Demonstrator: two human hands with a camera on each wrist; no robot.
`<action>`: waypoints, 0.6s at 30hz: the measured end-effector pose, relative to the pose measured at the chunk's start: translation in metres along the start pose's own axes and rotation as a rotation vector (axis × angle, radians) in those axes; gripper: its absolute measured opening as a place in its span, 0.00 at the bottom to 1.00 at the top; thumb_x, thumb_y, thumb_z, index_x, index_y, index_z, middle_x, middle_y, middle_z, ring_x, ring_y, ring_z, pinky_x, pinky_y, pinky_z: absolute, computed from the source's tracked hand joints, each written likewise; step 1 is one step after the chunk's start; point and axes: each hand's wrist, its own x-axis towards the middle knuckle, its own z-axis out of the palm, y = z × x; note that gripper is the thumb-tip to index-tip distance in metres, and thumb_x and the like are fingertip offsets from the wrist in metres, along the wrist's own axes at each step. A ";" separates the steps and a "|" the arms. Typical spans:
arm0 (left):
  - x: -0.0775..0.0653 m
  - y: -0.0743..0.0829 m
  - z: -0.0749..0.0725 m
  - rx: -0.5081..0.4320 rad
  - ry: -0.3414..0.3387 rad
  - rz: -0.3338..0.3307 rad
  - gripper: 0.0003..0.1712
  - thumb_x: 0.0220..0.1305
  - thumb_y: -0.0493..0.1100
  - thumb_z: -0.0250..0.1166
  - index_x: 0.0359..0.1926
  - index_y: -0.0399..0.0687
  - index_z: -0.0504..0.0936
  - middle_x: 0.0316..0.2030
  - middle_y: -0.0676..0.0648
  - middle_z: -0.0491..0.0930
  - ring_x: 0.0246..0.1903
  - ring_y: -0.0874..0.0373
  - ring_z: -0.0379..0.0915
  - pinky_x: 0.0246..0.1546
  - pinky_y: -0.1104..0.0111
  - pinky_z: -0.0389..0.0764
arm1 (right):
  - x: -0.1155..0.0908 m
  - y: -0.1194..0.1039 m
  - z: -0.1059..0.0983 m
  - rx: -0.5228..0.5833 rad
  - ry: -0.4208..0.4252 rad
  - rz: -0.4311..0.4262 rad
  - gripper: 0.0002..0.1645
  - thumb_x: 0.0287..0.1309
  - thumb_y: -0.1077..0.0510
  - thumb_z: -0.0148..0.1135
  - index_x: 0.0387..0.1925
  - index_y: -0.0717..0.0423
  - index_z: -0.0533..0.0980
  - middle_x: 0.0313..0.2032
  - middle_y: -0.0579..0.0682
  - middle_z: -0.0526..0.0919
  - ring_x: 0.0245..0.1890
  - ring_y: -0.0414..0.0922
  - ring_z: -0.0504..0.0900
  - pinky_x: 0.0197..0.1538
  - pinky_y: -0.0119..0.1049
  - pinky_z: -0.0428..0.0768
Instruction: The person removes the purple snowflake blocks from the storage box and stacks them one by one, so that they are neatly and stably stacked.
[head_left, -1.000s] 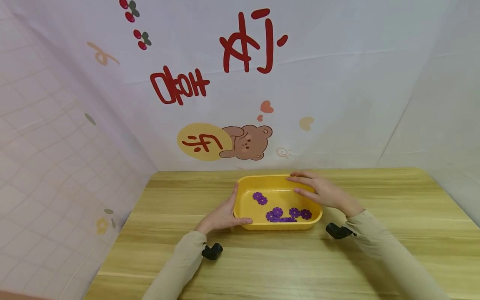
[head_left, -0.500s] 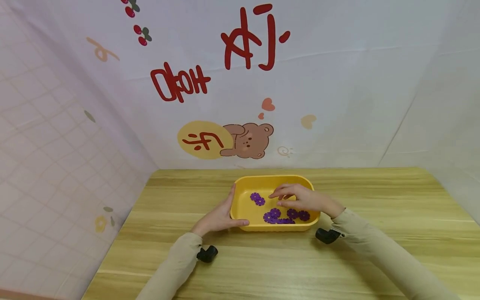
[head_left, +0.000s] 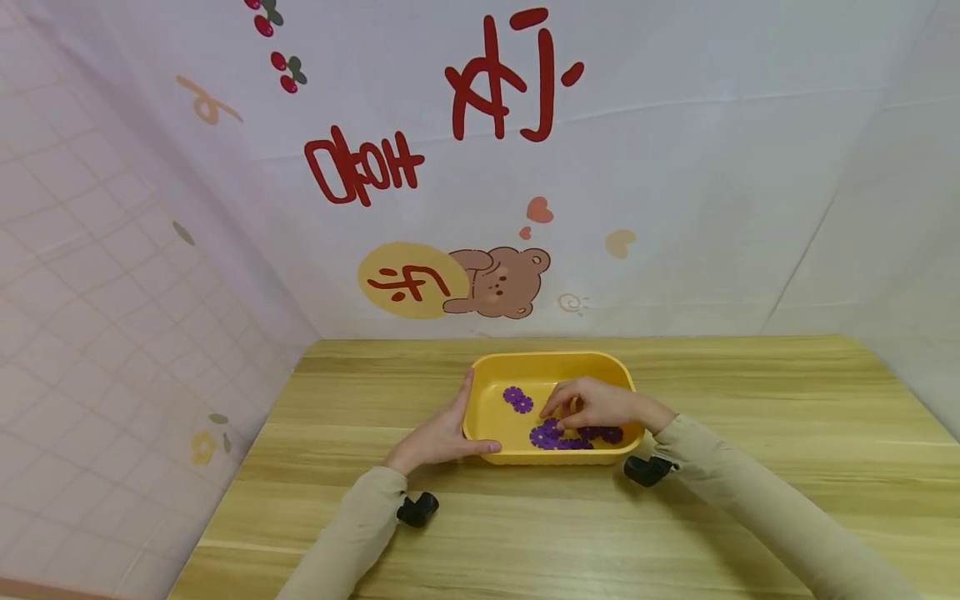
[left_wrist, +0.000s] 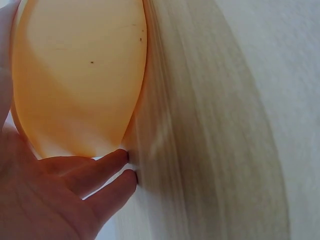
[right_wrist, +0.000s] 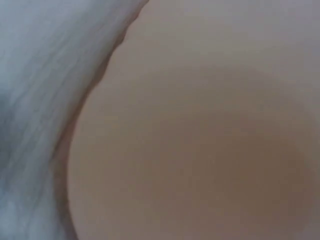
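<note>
A person works with 2 bare hands at a yellow tray (head_left: 555,457) on a wood-grain table (head_left: 525,533). The left hand (head_left: 438,435) rests against the tray's left end, thumb reaching along the near rim and fingers spread against the outer wall, as the left wrist view shows. The right hand (head_left: 596,402) dips inside the right half, fingers bent downward, tips at the far edge of a cluster of purple pieces (head_left: 542,437); whether they pinch a piece cannot be told, and the right wrist view is a close blur.

The cluster lies along the near wall. More purple discs (head_left: 612,435) sit in the near right corner, partly behind the hand, and 2 overlapping purple rounds (head_left: 522,405) lie apart toward the left on the tray floor.

Beige sleeves (head_left: 765,508) cover both arms, with a black device at each wrist. On the far side hangs a pale backdrop (head_left: 690,208) printed with red lettering (head_left: 546,79) and a brown bear (head_left: 510,287) beside a yellow disc (head_left: 408,306).
</note>
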 end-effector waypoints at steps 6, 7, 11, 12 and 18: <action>0.000 0.002 0.002 0.004 -0.008 -0.012 0.72 0.53 0.60 0.73 0.75 0.50 0.25 0.74 0.38 0.39 0.68 0.44 0.53 0.65 0.56 0.57 | 0.002 0.005 0.006 -0.056 -0.011 0.024 0.13 0.55 0.63 0.70 0.44 0.56 0.84 0.43 0.48 0.83 0.39 0.45 0.78 0.44 0.37 0.76; 0.000 0.002 0.002 0.004 -0.010 -0.016 0.72 0.53 0.60 0.73 0.75 0.51 0.25 0.74 0.39 0.38 0.68 0.44 0.53 0.65 0.56 0.57 | 0.003 0.005 0.007 -0.059 -0.017 0.024 0.13 0.54 0.63 0.70 0.43 0.55 0.84 0.43 0.47 0.83 0.41 0.46 0.78 0.46 0.38 0.76; 0.000 0.002 0.001 0.011 -0.014 -0.021 0.72 0.53 0.61 0.72 0.75 0.50 0.25 0.74 0.38 0.40 0.68 0.44 0.54 0.65 0.55 0.58 | 0.003 0.006 0.010 -0.055 -0.024 0.011 0.14 0.52 0.64 0.71 0.43 0.57 0.84 0.43 0.48 0.81 0.43 0.47 0.77 0.47 0.38 0.74; 0.000 0.002 0.001 0.012 -0.014 -0.024 0.72 0.53 0.61 0.72 0.75 0.50 0.25 0.74 0.38 0.40 0.68 0.44 0.54 0.65 0.55 0.58 | 0.003 0.006 0.010 -0.054 -0.022 0.002 0.14 0.51 0.65 0.71 0.43 0.57 0.84 0.43 0.48 0.81 0.42 0.47 0.77 0.46 0.37 0.75; 0.000 0.002 -0.001 0.007 -0.008 -0.011 0.72 0.53 0.61 0.72 0.75 0.47 0.25 0.74 0.36 0.41 0.67 0.43 0.55 0.65 0.55 0.58 | 0.008 0.009 0.012 -0.102 0.000 -0.062 0.14 0.50 0.66 0.71 0.42 0.58 0.84 0.40 0.47 0.81 0.37 0.42 0.75 0.40 0.33 0.75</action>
